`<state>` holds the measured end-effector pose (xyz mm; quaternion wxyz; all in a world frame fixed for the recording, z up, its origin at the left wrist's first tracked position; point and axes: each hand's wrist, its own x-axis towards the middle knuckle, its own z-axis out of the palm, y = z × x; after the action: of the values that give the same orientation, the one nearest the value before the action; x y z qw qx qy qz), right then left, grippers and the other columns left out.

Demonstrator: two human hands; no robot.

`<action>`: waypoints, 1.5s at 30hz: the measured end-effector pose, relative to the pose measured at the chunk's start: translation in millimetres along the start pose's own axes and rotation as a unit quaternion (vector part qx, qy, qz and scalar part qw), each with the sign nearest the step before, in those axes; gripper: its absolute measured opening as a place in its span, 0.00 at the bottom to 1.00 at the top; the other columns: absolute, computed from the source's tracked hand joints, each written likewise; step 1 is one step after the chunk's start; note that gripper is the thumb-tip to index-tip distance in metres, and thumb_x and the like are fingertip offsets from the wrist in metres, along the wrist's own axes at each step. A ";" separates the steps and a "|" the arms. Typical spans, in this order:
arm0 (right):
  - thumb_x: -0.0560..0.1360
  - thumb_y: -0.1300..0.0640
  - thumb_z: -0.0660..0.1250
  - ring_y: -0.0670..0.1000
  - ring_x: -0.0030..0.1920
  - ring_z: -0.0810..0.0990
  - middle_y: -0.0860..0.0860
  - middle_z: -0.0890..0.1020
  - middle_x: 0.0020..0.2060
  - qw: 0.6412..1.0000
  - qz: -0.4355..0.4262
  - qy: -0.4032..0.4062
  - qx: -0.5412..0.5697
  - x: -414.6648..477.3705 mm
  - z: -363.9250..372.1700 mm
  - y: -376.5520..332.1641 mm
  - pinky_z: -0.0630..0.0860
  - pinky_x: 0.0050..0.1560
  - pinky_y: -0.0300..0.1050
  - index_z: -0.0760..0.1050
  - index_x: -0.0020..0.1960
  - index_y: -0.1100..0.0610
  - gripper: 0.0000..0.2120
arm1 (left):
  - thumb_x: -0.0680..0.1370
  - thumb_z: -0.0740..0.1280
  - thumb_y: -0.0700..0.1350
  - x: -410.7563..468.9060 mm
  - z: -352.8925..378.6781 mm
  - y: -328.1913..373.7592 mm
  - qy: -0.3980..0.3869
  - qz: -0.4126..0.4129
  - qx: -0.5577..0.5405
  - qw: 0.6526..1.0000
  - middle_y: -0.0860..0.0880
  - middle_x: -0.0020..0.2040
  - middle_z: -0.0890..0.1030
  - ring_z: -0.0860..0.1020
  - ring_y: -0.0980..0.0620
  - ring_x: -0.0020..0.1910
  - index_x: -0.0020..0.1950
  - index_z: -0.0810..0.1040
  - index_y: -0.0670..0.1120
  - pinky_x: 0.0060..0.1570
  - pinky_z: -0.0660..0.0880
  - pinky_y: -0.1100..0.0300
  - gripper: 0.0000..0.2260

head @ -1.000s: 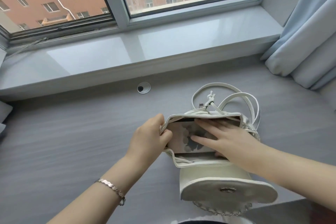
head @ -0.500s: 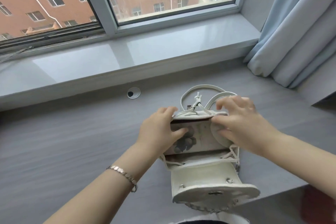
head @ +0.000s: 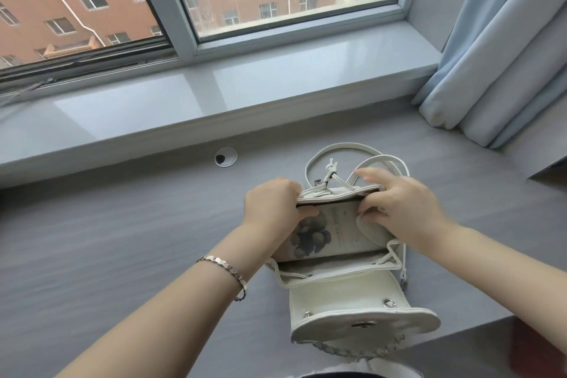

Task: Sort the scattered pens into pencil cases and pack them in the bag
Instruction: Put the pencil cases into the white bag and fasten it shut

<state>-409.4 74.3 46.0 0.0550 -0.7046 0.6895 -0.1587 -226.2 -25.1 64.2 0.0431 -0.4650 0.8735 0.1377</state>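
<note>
A small cream bag (head: 343, 304) lies on the grey desk with its flap thrown open toward me. A flower-printed pencil case (head: 325, 233) sits in the bag's mouth, its face showing. My left hand (head: 273, 209) grips the left end of the bag's far rim, thumb on the case. At the right end my right hand (head: 395, 209) pinches the same rim over the case's right corner. No loose pens are in view.
The bag's straps (head: 346, 150) loop behind it on the grey desk (head: 122, 239). A round cable grommet (head: 225, 157) sits near the window sill (head: 245, 86). Blue curtains (head: 503, 49) hang at the right. A darker surface edge (head: 478, 347) lies at the bottom right.
My right hand has left the case's face and now pinches the bag's far rim. Both hands have drawn that rim over the case. The camera has tilted slightly.
</note>
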 end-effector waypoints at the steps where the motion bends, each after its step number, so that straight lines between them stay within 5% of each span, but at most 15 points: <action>1: 0.52 0.60 0.82 0.54 0.37 0.83 0.52 0.83 0.50 1.000 -0.004 -0.001 -0.003 0.8 0.1 0.5 0.70 0.39 0.42 0.79 0.28 0.49 0.13 | 0.74 0.63 0.62 -0.3 0.4 -0.4 0.000 -0.001 0.005 1.000 0.51 0.36 0.68 0.69 0.46 0.40 0.30 0.59 0.46 0.37 0.61 0.59 0.24; 5: 0.60 0.60 0.78 0.57 0.47 0.79 0.48 0.81 0.51 0.997 0.044 -0.060 0.010 14.6 -8.2 -7.6 0.61 0.49 0.40 0.82 0.33 0.51 0.07 | 0.75 0.62 0.60 -2.6 4.8 -2.1 0.004 0.011 0.023 1.000 0.51 0.36 0.67 0.70 0.46 0.41 0.30 0.59 0.46 0.37 0.60 0.59 0.23; 8: 0.69 0.59 0.71 0.53 0.47 0.73 0.47 0.78 0.50 0.993 0.027 -0.106 -0.038 24.4 -8.8 -9.1 0.54 0.47 0.38 0.84 0.40 0.51 0.05 | 0.76 0.62 0.58 -4.3 9.0 -2.0 0.028 0.030 0.023 0.999 0.48 0.45 0.75 0.76 0.46 0.48 0.39 0.72 0.46 0.38 0.60 0.59 0.16; 11: 0.64 0.60 0.72 0.53 0.35 0.77 0.52 0.83 0.44 0.996 -0.072 0.009 -0.053 22.2 -4.1 -5.9 0.67 0.42 0.43 0.81 0.30 0.52 0.05 | 0.77 0.61 0.57 -3.7 12.0 -3.5 0.045 0.033 0.025 0.998 0.48 0.49 0.78 0.76 0.46 0.49 0.45 0.76 0.45 0.38 0.61 0.59 0.16; 13: 0.68 0.58 0.67 0.52 0.37 0.79 0.53 0.84 0.45 0.994 -0.093 0.050 0.012 17.6 7.0 4.8 0.73 0.43 0.46 0.81 0.30 0.54 0.09 | 0.77 0.60 0.57 -4.9 14.3 -3.4 0.050 0.035 0.027 0.998 0.49 0.49 0.78 0.76 0.46 0.49 0.45 0.76 0.45 0.37 0.61 0.59 0.16; 16: 0.64 0.64 0.70 0.52 0.39 0.81 0.50 0.83 0.45 0.989 -0.072 0.013 0.126 21.9 7.6 11.0 0.77 0.40 0.47 0.79 0.27 0.58 0.07 | 0.78 0.60 0.55 -8.4 18.0 -3.6 0.060 0.031 0.021 0.998 0.49 0.47 0.78 0.75 0.46 0.48 0.44 0.76 0.45 0.36 0.60 0.59 0.14; 20: 0.63 0.68 0.67 0.39 0.48 0.79 0.49 0.77 0.52 0.974 -0.050 -0.041 0.217 24.0 6.2 19.6 0.73 0.44 0.29 0.76 0.26 0.53 0.13 | 0.78 0.61 0.54 -9.4 19.4 -5.7 0.065 0.026 0.017 0.997 0.49 0.46 0.77 0.75 0.46 0.47 0.43 0.75 0.45 0.35 0.59 0.59 0.13; 24: 0.63 0.67 0.69 0.45 0.41 0.79 0.50 0.74 0.48 0.972 -0.039 0.077 0.218 18.7 12.2 14.6 0.74 0.43 0.34 0.70 0.32 0.52 0.12 | 0.77 0.61 0.54 -10.0 19.2 -4.3 0.074 0.036 0.017 0.996 0.47 0.46 0.78 0.76 0.44 0.46 0.42 0.76 0.43 0.27 0.53 0.58 0.14; 26: 0.62 0.64 0.72 0.41 0.37 0.72 0.49 0.69 0.49 0.975 -0.027 0.110 0.194 16.2 14.2 11.9 0.69 0.43 0.29 0.64 0.35 0.50 0.17 | 0.76 0.65 0.53 -10.0 22.5 -5.8 0.087 0.033 0.003 0.996 0.47 0.42 0.78 0.76 0.44 0.43 0.40 0.76 0.43 0.26 0.51 0.60 0.14; 29: 0.63 0.60 0.77 0.45 0.46 0.70 0.49 0.67 0.52 0.966 0.076 0.100 0.226 12.9 9.7 6.5 0.65 0.50 0.23 0.67 0.49 0.53 0.23 | 0.71 0.70 0.53 -11.5 19.0 -3.0 0.117 0.054 0.011 0.992 0.48 0.34 0.77 0.77 0.45 0.34 0.32 0.75 0.44 0.25 0.49 0.62 0.15; 31: 0.65 0.59 0.76 0.49 0.48 0.73 0.49 0.72 0.51 0.967 0.146 0.021 0.210 15.5 5.3 2.1 0.68 0.50 0.33 0.69 0.62 0.53 0.28 | 0.76 0.64 0.55 -12.1 17.5 -2.2 0.092 0.028 0.004 0.995 0.49 0.42 0.78 0.76 0.46 0.43 0.39 0.76 0.44 0.30 0.57 0.58 0.15; 35: 0.67 0.63 0.72 0.54 0.48 0.78 0.51 0.79 0.43 0.983 0.124 -0.043 0.124 30.8 -9.8 -8.7 0.72 0.46 0.46 0.81 0.45 0.53 0.09 | 0.78 0.61 0.54 -12.9 5.7 -2.3 0.083 -0.016 -0.039 0.996 0.51 0.40 0.72 0.75 0.46 0.47 0.37 0.69 0.47 0.37 0.62 0.58 0.14; 41: 0.65 0.58 0.63 0.44 0.33 0.66 0.48 0.74 0.31 0.975 0.024 0.160 0.154 30.8 -29.3 -36.4 0.62 0.29 0.38 0.81 0.36 0.52 0.08 | 0.68 0.66 0.41 -32.1 -30.0 -13.5 0.259 0.004 -0.004 0.966 0.52 0.36 0.77 0.77 0.46 0.38 0.37 0.79 0.47 0.26 0.60 0.63 0.02; 45: 0.63 0.68 0.59 0.48 0.34 0.71 0.51 0.76 0.31 0.967 -0.054 0.204 0.141 22.1 4.3 -43.5 0.69 0.30 0.42 0.80 0.36 0.58 0.12 | 0.61 0.63 0.35 -48.8 -2.3 -35.2 0.345 0.076 0.037 0.935 0.50 0.38 0.82 0.79 0.46 0.35 0.42 0.83 0.46 0.24 0.72 0.60 0.15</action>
<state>-366.7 53.7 58.1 0.0032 -0.6785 0.6178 -0.3974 -169.5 -5.3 69.3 -0.2547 -0.4146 0.8715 -0.0609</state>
